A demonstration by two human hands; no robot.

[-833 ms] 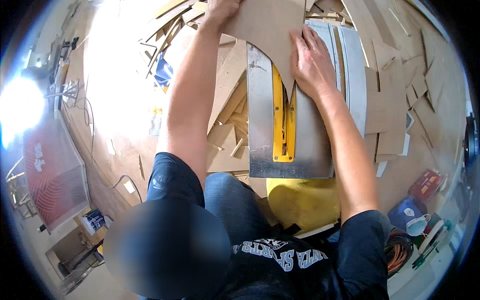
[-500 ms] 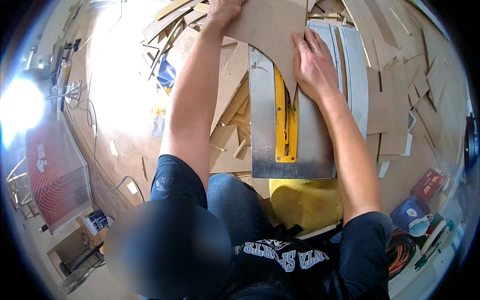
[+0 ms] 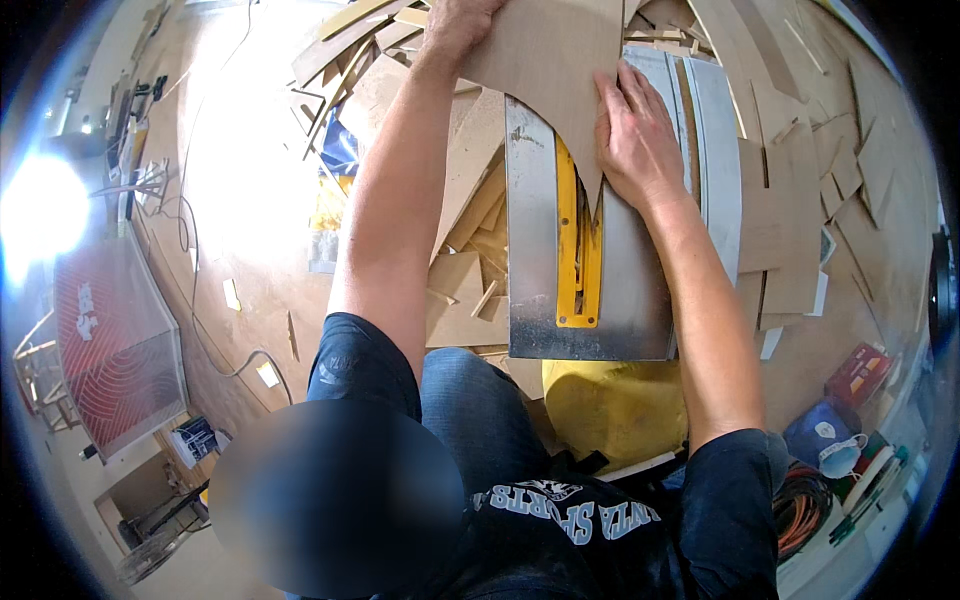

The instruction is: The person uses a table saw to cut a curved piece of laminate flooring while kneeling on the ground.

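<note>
A light brown wooden board, its near end curved on the left and tapering to a point, lies on the grey metal top of a table saw. The point rests over the yellow slotted insert. At the picture's upper edge, my left hand grips the board's left side; part of its fingers is cut off or hidden. My right hand lies flat along the board's right edge with fingers stretched forward, thumb side touching the wood. No blade can be made out.
Wood offcuts lie heaped left of the saw, with more panels on the right. A yellow rounded object stands under the saw's near edge. A cable runs over the floor at left; a coiled orange cord lies lower right.
The whole view has shifted slightly, so everything appears a little farther right and lower. Both hands stay at the same places on the board, with no clear movement over the saw.
</note>
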